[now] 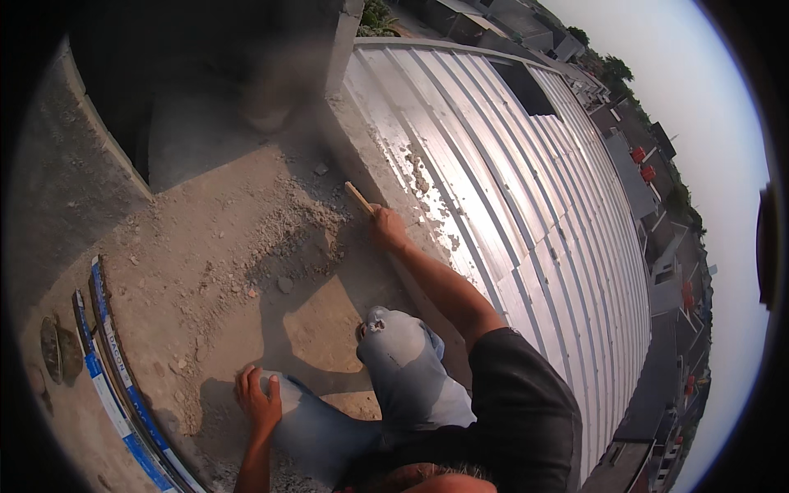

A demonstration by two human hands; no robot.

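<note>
My right hand [388, 228] is closed around a short, flat strip of pale wood [359, 198]. It is held against the inner side of a low grey concrete wall [393, 185]. Whatever part of the strip lies inside the fist is hidden. Beside my bent left leg [316, 419], my left hand [260, 400] rests by the knee with its fingers apart and nothing in them. Loose sandy rubble [308, 226] and small stones are heaped on the dusty concrete floor [177, 246] ahead of me.
Beyond the low wall spreads a shiny ribbed metal roof [526, 238], with a dark rectangular gap [523, 86] at its far side. Long blue-and-white strips [123, 394] curve along the floor at left. A dark opening [214, 90] lies at the back left.
</note>
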